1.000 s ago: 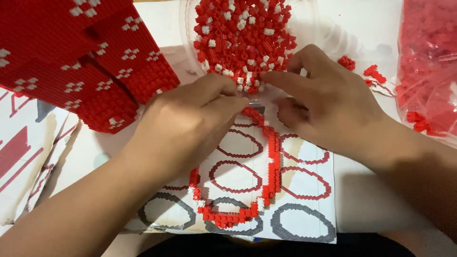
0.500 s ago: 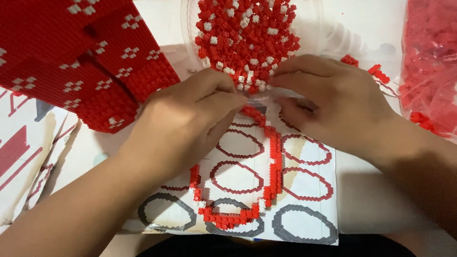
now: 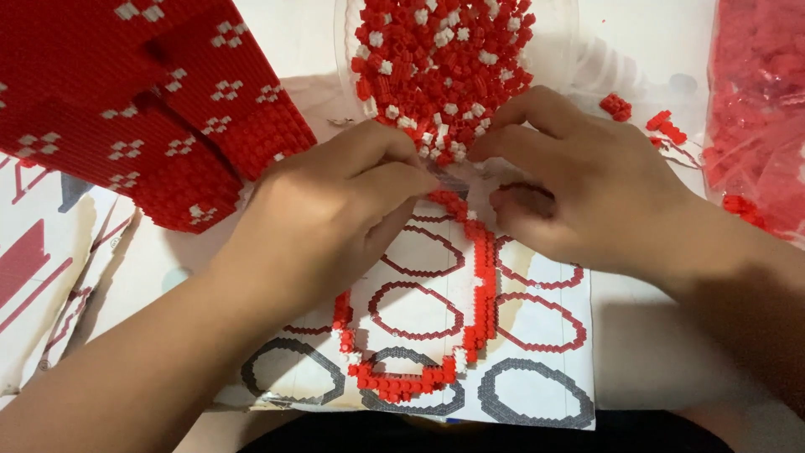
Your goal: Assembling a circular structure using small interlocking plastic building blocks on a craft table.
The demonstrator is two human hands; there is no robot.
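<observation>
- Left hand (image 3: 335, 218) fingers curled shut, tips pinched at the top end of the red brick ring (image 3: 470, 285); what sits between the tips is hidden, looks like the ring's top bricks.
- Right hand (image 3: 587, 193) fingers bent down, tips meeting the left hand's at the same spot; thumb tucked under. Cannot tell if its grip closes on a brick or just presses.
- Red brick ring: partial oval of small red bricks with a few white ones, lying flat on the printed sheet (image 3: 537, 403), near the front edge of the counter, middle.
- Printed sheet shows rows of red and grey oval outlines; ring follows them.
- Clear bowl (image 3: 562, 50) of loose red and white bricks (image 3: 444, 59) at the back edge, just behind both hands.
- Big red brick build (image 3: 126, 101) with white dot clusters, back left corner.
- Clear bag of red bricks (image 3: 755, 126) at right edge.
- Few stray red bricks (image 3: 616, 105) on counter (image 3: 654, 42) between bowl and bag.
</observation>
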